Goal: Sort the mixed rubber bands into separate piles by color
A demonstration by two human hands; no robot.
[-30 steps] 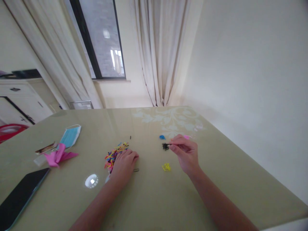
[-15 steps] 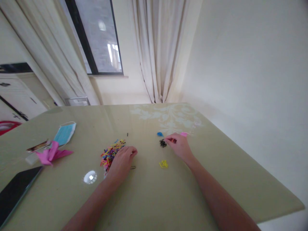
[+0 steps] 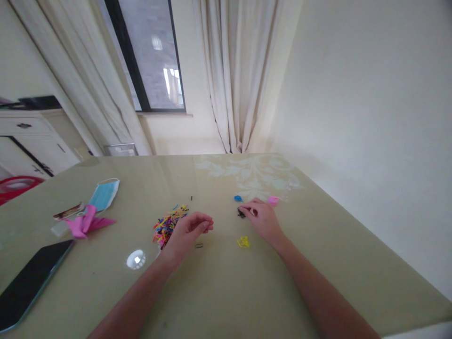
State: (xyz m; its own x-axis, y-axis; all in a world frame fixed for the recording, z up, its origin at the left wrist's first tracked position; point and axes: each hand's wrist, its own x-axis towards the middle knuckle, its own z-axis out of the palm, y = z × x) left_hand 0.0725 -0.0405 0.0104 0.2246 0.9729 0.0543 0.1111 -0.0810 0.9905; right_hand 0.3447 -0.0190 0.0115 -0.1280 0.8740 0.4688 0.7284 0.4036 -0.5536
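My left hand (image 3: 190, 233) is raised beside a mixed pile of small colourful rubber bands (image 3: 169, 223), partly covering it. Its thumb and fingers are pressed together; whatever they hold is too small to make out. My right hand (image 3: 263, 219) reaches to a little heap of black rubber bands (image 3: 240, 213), thumb and forefinger pinched at its edge. What sits in that pinch is hidden. Close by lie a blue heap (image 3: 238, 198), a pink heap (image 3: 273, 201) and a yellow heap (image 3: 243, 242) of bands.
A hairpin-like loop (image 3: 199, 246) lies below my left hand, and a small dark piece (image 3: 191, 197) behind the pile. To the left are a phone (image 3: 35, 266), a pink folded paper shape (image 3: 86, 223), a blue face mask (image 3: 104, 195) and a shiny round object (image 3: 136, 259). A wall (image 3: 370, 141) borders the right.
My left hand has lifted off the pile and moved right, its fingers turned into view. My right hand has stayed by the black heap, with small finger movement. The view has shifted slightly left.
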